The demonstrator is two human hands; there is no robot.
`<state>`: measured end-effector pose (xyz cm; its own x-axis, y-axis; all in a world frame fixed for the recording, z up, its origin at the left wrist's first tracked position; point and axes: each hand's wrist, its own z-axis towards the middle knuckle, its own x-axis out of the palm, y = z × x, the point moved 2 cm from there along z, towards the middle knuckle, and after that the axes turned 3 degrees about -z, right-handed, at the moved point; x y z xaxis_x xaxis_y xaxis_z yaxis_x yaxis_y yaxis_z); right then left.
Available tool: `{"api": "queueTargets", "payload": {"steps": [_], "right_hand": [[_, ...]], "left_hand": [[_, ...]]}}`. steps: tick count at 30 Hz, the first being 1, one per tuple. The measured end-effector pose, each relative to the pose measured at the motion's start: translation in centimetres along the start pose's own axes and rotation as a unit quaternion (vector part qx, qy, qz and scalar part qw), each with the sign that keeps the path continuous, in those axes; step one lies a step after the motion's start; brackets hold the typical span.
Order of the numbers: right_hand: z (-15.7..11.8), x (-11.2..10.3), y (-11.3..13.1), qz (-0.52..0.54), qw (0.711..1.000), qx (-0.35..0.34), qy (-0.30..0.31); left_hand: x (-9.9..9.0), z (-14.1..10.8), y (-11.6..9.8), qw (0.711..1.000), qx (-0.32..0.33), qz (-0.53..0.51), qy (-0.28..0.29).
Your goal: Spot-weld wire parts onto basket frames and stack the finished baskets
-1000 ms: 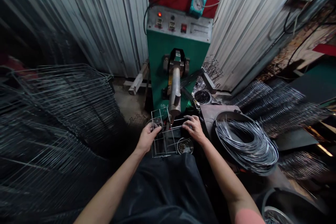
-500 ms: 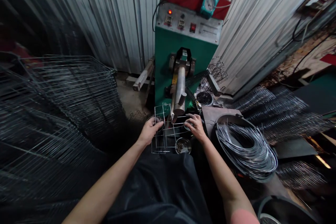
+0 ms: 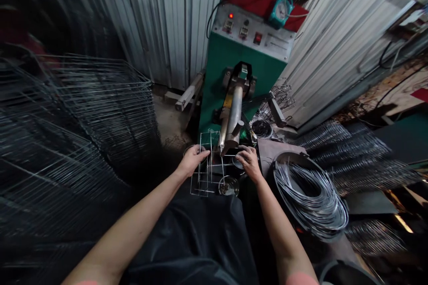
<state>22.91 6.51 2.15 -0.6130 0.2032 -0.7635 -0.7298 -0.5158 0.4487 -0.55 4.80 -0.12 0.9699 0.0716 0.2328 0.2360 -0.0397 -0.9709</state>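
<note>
My left hand (image 3: pixel 194 159) is closed on the left side of a small wire frame (image 3: pixel 207 173), thumb pointing right. My right hand (image 3: pixel 248 160) pinches the end of a thin wire (image 3: pixel 230 156) that reaches the frame at the electrode tip. Above the frame, between my hands, the metal arm of a green machine (image 3: pixel 247 64) comes down, its tip (image 3: pixel 222 149) close against the wires. Whether tip and wire touch is too small to tell. A round dish (image 3: pixel 228 185) with small bits in it sits below the frame.
Stacked wire grids (image 3: pixel 110 98) fill the left side. At the right, a round tub (image 3: pixel 279 160) holds a coil of cut wires (image 3: pixel 321 200), with dark wire bundles (image 3: pixel 354 142) behind it. A teal gauge (image 3: pixel 281 10) stands on the machine.
The camera view has turned, so the machine appears farther right. Both hands keep their holds near the tip, and the wire frame has shifted slightly relative to the dish.
</note>
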Motion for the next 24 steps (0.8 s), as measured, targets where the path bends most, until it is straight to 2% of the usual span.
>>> {"api": "queueTargets", "payload": {"steps": [7,12,16,20,22,24], "right_hand": [[-0.2,0.2,0.0,0.01,1.0,0.019,0.008],[0.0,-0.3,0.4,0.0,1.0,0.005,0.016],[-1.2,-1.1,2.5,-0.017,0.999,-0.027,0.021],[-4.9,-2.8,6.3,-0.023,0.997,-0.061,0.031],[-7.1,-4.5,7.8,-0.011,0.999,-0.052,0.0],[-9.2,-6.3,8.4,0.036,0.998,-0.008,-0.06]], "left_hand": [[-0.3,0.6,0.9,1.0,-0.011,-0.025,0.012],[-0.4,0.2,0.1,1.0,-0.003,-0.006,0.027],[-1.0,-2.5,-0.4,0.999,0.02,0.005,0.045],[-3.6,-6.8,-0.2,0.998,0.031,0.021,0.051],[-5.4,-8.8,-0.4,0.999,0.024,0.007,0.044],[-7.1,-10.4,-1.1,0.999,0.006,-0.032,0.034]]}}
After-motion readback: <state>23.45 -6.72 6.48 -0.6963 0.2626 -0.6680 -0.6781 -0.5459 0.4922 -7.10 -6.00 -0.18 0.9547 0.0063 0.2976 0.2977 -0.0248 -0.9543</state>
